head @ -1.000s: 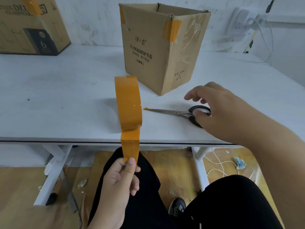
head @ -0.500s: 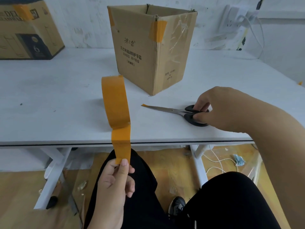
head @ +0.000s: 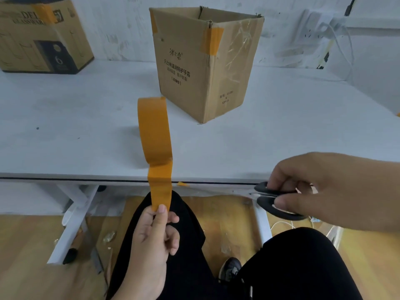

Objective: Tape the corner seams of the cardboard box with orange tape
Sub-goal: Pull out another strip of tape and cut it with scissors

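White tabletop (head: 281, 137) against a scuffed white wall, wooden floor below. Left hand (head: 151, 241) low in front of the lap, thumb and fingers (head: 161, 210) pinching the free end of the orange tape strip (head: 160, 187), pulled down past the tabletop edge from the upright orange tape roll (head: 153, 131) standing near that edge. Right hand (head: 329, 191) curled round the black-handled scissors (head: 275, 200), fingers threaded at the loops, blades pointing left toward the strip and blurred, so open or closed cannot be told. Step in hand, by the look of it: cutting a length off the roll. Best done by keeping the strip taut and straight so it neither twists nor folds onto itself, bringing the blades square across it just below the roll, and snipping in one clean stroke; pinch to hold firm so the cut piece does not drop or curl. Worth watching the roll, which stands free and could tip or roll under the pull. Further back, the open brown cardboard box (head: 194, 79) well apart from both hands, orange patches already at the top of two corners, seams below them bare. Printed cardboard carton (head: 43, 40) at far left.
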The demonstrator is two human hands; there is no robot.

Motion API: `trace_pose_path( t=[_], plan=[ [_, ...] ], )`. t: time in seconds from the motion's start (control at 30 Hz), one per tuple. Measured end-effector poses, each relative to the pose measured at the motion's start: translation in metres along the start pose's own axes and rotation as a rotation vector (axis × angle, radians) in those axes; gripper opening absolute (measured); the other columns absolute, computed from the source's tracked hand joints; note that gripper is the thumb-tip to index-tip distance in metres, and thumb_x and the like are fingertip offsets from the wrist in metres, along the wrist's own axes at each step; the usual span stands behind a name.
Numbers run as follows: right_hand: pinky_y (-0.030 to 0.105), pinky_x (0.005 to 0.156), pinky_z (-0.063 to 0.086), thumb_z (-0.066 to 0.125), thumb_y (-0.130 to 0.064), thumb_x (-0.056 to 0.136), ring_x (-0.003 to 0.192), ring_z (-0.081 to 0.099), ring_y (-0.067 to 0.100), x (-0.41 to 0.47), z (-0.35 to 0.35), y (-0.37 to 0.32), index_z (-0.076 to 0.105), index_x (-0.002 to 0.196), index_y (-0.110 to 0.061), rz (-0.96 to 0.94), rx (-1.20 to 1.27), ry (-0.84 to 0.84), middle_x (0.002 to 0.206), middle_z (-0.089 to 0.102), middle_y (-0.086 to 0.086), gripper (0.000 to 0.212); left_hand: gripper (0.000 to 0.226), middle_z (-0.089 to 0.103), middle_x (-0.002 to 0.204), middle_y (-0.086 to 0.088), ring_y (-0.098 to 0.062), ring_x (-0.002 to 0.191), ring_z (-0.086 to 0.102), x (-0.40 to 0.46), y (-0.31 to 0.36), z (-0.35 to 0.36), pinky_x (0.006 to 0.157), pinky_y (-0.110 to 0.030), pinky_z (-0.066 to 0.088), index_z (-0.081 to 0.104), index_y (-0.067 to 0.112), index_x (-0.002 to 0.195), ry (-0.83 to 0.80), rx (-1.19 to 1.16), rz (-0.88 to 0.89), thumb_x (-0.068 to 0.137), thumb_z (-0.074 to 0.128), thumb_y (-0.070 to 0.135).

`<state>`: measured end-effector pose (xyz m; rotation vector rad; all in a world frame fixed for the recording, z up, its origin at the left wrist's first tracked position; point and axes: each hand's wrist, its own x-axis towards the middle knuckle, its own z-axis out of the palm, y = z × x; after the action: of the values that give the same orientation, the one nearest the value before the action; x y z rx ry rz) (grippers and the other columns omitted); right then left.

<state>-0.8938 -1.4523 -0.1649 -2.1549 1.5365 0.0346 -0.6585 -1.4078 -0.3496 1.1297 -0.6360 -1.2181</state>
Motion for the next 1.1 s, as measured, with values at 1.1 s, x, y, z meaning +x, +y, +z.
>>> trace_pose_path(
  t=[1.1],
  plan=[
    [0.015,0.055,0.036,0.058,-0.054,0.069,0.06,0.056,-0.006,0.016,0.015,-0.039,0.06,0.084,-0.033,0.124,-0.068,-0.138,0.073,0.068,-0.021,0.026,0.028,0.061,0.074,0.008,-0.007,0.044,0.045,0.005,-0.002,-0.004,0.04,-0.019,0.035,0.061,0.032,0.075,-0.096,0.014,0.063,0.073,0.062,0.059]
  ],
)
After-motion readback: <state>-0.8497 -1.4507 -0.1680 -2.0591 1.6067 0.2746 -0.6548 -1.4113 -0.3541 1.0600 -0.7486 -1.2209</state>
